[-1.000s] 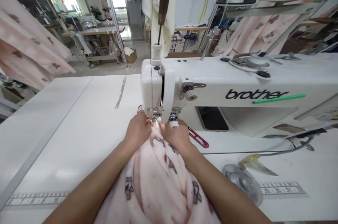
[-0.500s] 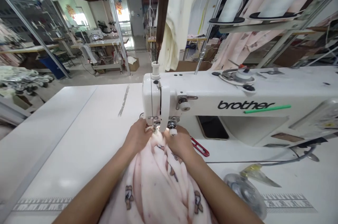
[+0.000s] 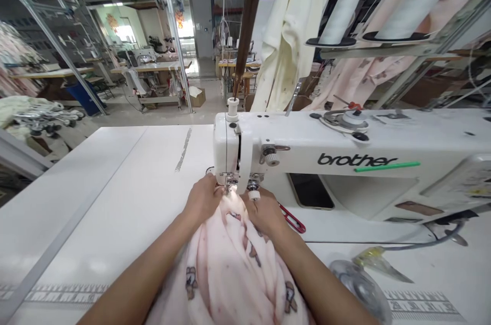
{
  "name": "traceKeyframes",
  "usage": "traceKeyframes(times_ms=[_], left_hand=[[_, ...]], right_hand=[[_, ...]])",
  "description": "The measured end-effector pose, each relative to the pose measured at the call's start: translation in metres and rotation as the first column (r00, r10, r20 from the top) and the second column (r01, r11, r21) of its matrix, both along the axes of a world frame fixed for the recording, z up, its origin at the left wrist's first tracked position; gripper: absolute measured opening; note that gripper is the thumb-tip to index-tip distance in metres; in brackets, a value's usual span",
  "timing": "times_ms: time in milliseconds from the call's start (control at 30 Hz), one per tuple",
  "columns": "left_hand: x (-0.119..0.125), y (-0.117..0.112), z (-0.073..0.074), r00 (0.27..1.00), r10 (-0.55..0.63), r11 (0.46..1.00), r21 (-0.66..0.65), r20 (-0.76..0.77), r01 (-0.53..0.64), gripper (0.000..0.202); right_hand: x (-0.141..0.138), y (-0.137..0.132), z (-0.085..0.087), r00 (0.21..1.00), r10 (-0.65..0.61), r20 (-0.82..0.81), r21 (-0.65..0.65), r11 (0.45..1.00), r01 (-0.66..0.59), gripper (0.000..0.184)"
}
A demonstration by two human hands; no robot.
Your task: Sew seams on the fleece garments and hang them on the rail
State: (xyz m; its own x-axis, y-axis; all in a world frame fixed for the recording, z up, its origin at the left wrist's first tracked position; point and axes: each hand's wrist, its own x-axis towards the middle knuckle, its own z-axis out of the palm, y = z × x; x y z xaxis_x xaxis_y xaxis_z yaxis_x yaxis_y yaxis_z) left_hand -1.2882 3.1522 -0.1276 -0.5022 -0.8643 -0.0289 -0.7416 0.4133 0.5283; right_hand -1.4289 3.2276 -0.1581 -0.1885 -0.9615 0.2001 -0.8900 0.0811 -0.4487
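Pale pink fabric (image 3: 222, 263) printed with small brown animal figures runs from my lap up to the needle area of a white brother sewing machine (image 3: 299, 136). My left hand (image 3: 203, 196) is closed on the fabric's edge, just left of the presser foot (image 3: 230, 182). On the other side, my right hand (image 3: 264, 210) grips the cloth close under the machine head, its fingertips partly hidden by the head and the folds. A small lamp lights the cloth at the needle. Red thread snips (image 3: 293, 220) lie right beside my right wrist.
A dark phone (image 3: 311, 191) lies under the machine arm. Right of my forearm are a clear plastic dish (image 3: 358, 286) and a yellow-tipped tool (image 3: 383, 263). A ruler strip (image 3: 422, 304) runs along the table's front. Thread cones (image 3: 343, 13) and hanging cloth stand behind the machine.
The camera view has shifted slightly, so the scene sits a little lower and mostly further right. Both hands stay on the fabric at the needle, with little visible movement of the cloth.
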Motion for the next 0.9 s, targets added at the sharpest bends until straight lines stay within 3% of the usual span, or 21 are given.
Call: traceKeyframes(times_ms=[600, 900], left_hand=[[0.004, -0.003, -0.003, 0.998, -0.047, 0.999, 0.004, -0.034, 0.047, 0.013], [0.006, 0.004, -0.005, 0.996, -0.043, 0.999, -0.037, -0.075, 0.040, 0.017]], right_hand=[[0.003, 0.000, 0.004, 0.999, -0.041, 0.012, 0.090, 0.995, 0.039, 0.029], [-0.003, 0.003, 0.012, 0.991, 0.016, 0.133, 0.033, 0.999, -0.021, 0.031]])
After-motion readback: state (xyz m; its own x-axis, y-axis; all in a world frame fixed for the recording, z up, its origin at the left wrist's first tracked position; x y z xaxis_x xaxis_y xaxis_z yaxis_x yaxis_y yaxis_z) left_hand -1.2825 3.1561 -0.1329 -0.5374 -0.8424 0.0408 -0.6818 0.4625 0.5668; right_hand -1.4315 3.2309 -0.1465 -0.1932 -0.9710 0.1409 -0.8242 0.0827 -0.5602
